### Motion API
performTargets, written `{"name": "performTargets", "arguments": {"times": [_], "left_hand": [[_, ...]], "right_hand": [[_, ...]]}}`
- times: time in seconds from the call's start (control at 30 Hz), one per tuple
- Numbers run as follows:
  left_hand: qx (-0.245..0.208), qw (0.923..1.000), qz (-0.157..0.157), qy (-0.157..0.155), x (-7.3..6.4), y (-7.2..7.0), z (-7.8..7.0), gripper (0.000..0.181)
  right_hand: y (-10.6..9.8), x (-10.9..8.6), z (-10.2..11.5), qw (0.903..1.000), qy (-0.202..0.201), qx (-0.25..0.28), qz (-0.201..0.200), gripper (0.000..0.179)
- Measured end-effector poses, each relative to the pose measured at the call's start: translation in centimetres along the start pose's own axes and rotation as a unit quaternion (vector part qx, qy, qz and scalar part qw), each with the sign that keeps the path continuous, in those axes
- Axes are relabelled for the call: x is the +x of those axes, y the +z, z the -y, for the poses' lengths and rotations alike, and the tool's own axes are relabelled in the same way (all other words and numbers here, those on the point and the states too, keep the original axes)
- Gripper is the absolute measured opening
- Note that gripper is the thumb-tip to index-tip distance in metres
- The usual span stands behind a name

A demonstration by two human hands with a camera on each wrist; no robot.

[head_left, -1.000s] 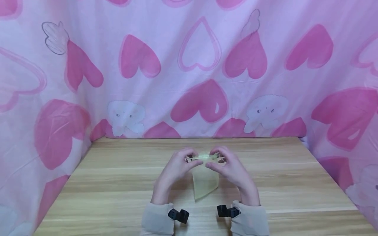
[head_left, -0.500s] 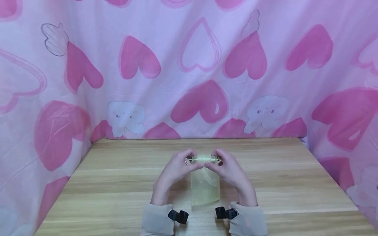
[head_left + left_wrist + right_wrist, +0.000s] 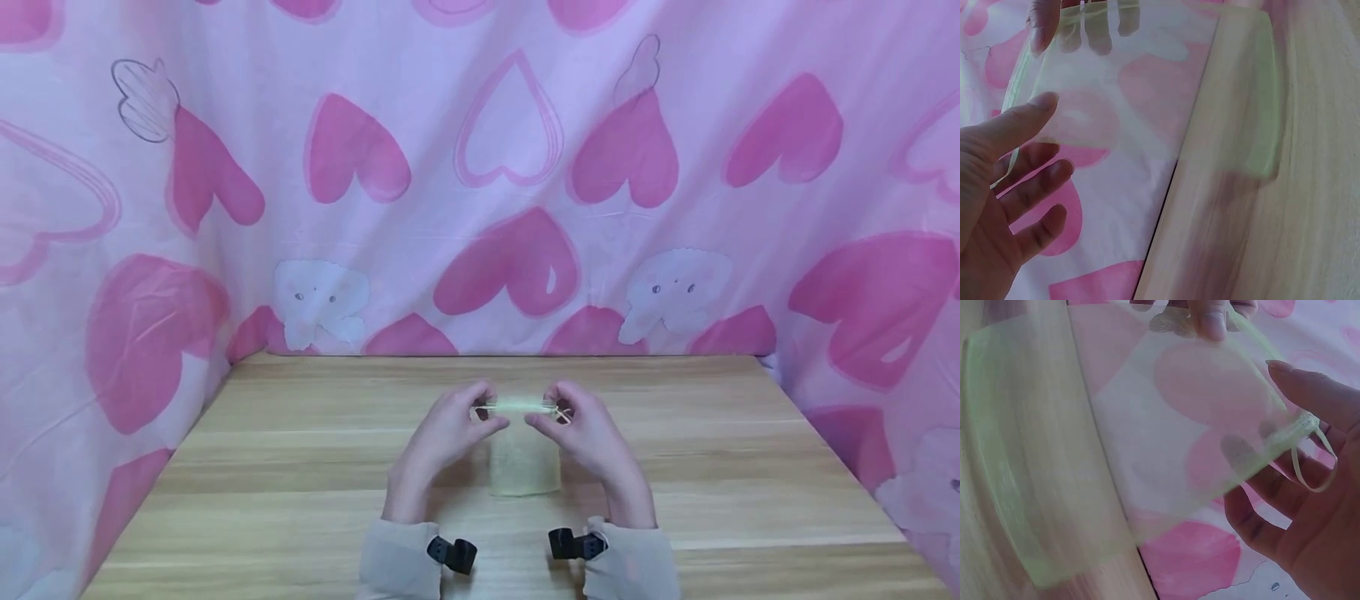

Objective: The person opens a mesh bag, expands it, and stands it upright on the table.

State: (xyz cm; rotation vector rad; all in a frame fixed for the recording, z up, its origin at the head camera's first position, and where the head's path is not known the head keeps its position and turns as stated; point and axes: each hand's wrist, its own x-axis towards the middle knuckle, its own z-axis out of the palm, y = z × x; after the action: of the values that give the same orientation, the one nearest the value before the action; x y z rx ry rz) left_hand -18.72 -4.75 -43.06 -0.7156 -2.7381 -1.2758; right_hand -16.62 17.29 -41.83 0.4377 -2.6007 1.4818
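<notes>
Curtain: Pink-and-white cloth (image 3: 420, 225) is hanging in soft folds at the back and both sides, as I am viewing it remotely through the head camera.
Hearts: Solid pink hearts (image 3: 356, 150) are pointing tip-up across the fabric; one outlined heart (image 3: 556, 125) is showing among them.
Cartoon animals: A white pair (image 3: 321, 296) is peeking out just above the table's far edge.
Table: Pale wood-grain boards (image 3: 300, 467) are stretching crosswise.
Light: Soft, cool brightness is falling over everything.

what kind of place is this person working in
Probably a makeshift tabletop recording booth, though the wider room is out of view: a pink heart-print curtain screens the back and both sides of a wood-grain table, and small black cameras are worn at the wrists.
</notes>
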Motion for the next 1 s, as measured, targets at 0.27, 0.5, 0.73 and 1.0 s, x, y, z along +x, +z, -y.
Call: {"name": "performTargets", "arguments": {"times": [0.27,0.5,0.73,1.0], "left_hand": [[0.029,0.9982,-0.033,0.041,0.2,0.1,0.3,0.02],[0.034,0.9974,-0.048,0.041,-0.1,-0.1,0.2,0.015],[0.012,0.9914,-0.065,0.113,0.1,0.2,-0.2,0.013],[0.002,0.9929,-0.058,0.104,-0.1,-0.2,-0.3,0.011]], "right_hand": [[0.1,-0.2,-0.2,0.9994,0.034,-0.008,0.004,0.029],[0.5,-0.4,0.7,0.9973,0.039,0.029,0.056,0.023],[1.1,0.1,1.5,0.9892,0.094,0.111,0.016,0.043],[2.3,0.4,1.9,0.9871,0.127,0.095,-0.023,0.034]]}}
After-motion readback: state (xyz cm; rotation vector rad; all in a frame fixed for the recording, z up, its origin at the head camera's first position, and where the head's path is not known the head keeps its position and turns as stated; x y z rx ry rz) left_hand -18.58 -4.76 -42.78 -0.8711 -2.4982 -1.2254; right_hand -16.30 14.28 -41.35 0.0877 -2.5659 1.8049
